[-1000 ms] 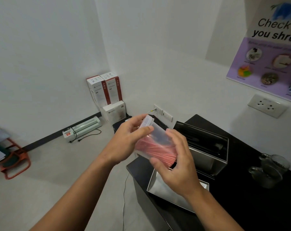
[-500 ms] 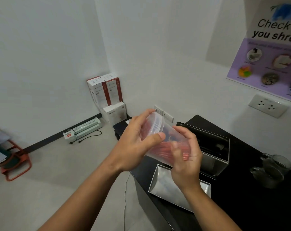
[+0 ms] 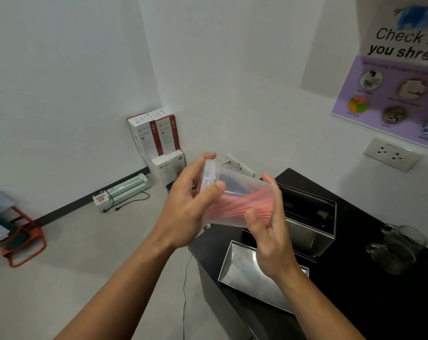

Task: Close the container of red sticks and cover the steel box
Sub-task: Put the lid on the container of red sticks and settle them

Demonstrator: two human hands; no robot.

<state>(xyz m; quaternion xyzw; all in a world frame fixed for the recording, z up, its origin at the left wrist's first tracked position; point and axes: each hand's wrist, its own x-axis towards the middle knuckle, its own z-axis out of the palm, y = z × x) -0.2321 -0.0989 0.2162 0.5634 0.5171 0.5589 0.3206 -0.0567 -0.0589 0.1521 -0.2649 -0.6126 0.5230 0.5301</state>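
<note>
I hold a clear plastic container of red sticks (image 3: 242, 200) on its side above the black counter's left end. My left hand (image 3: 191, 207) wraps its lid end, thumb and fingers on the clear lid (image 3: 209, 176). My right hand (image 3: 269, 229) cups the container's bottom end. Below and to the right, the steel box (image 3: 311, 217) stands open on the counter. Its flat steel lid (image 3: 242, 271) lies in front of it near the counter's edge, partly hidden by my right wrist.
A glass jug (image 3: 397, 249) sits on the black counter (image 3: 355, 303) at the right. White boxes (image 3: 156, 141) and a laminator (image 3: 124, 190) are on the floor in the corner; an orange rack (image 3: 19, 239) stands at the far left. A wall socket (image 3: 392, 154) and poster hang above the counter.
The container has tipped further onto its side and risen slightly. My left hand shifted onto the lid end, and my right hand slid round to the bottom end.
</note>
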